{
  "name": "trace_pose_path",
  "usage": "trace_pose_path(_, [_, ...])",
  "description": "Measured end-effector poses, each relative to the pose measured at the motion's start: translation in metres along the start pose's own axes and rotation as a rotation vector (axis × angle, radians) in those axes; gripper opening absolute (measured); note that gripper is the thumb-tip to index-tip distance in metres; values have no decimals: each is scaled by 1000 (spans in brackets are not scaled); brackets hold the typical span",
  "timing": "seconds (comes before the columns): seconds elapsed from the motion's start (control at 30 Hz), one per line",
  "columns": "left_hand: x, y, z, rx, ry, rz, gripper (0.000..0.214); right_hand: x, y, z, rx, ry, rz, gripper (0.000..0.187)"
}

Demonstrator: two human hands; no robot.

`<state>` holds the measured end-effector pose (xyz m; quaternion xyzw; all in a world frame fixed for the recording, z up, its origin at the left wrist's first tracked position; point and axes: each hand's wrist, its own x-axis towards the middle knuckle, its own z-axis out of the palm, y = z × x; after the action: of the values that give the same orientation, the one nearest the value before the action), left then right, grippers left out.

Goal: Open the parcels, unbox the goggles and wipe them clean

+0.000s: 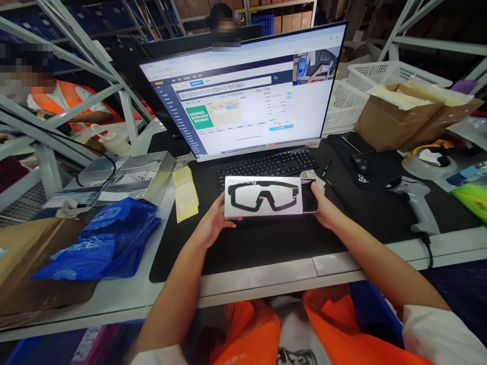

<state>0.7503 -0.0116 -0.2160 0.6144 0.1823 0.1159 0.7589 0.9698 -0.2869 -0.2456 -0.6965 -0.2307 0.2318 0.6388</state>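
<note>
a white box point(263, 196) is held up in front of the monitor point(243, 106), below its screen and over the black desk mat point(258, 248). its face is printed with black-framed eyewear and the word "wakening", and a dark section point(309, 195) sticks out of its right end. the left hand point(213, 221) is closed around the box's left end, fingers curled along the lower edge; the right hand point(324, 208) pinches the dark section — so the box is held between both hands, roughly level, its printed face towards the wearer.

the keyboard point(266, 165) lies just in front of the monitor, partly behind the box. in front of the monitor's lower left corner is a yellow sheet point(185, 195) with writing; farther left of the monitor are a grey divided tray point(167, 170), a crumpled blue plastic bag point(110, 243) and a brown carton point(34, 263).

to the right of the monitor sit a dark mouse point(359, 163), a phone point(357, 142) and brown paper bags point(395, 119), with white baskets point(403, 76) behind the bags. a grey handheld scanner point(414, 200) lies right of the monitor and nearer the wearer — its cable hanging over the table edge. left of the monitor, beyond the metal frame, is a person in an orange vest point(66, 96).
</note>
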Motion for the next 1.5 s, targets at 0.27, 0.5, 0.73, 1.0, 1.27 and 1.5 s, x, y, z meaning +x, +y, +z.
trace_pose_path(0.27, [0,-11,25,-234,403,137,59,-23,5,19,-243,-68,-125,87])
trace_pose_path(0.5, [-8,-12,32,-201,373,266,60,-49,-21,25,-963,-93,-627,115])
trace_pose_path(0.73, [-15,5,28,-200,416,416,66,-52,-26,32,-1121,24,-709,85])
trace_pose_path(1.0, [-30,50,4,-203,494,621,66,-59,-29,35,-1102,64,-937,57])
trace_pose_path(1.27, [-37,61,3,-211,566,618,59,-64,-31,30,-1069,59,-995,53])
trace_pose_path(1.5, [-31,51,-11,-244,664,536,57,-61,-29,27,-1051,22,-981,54])
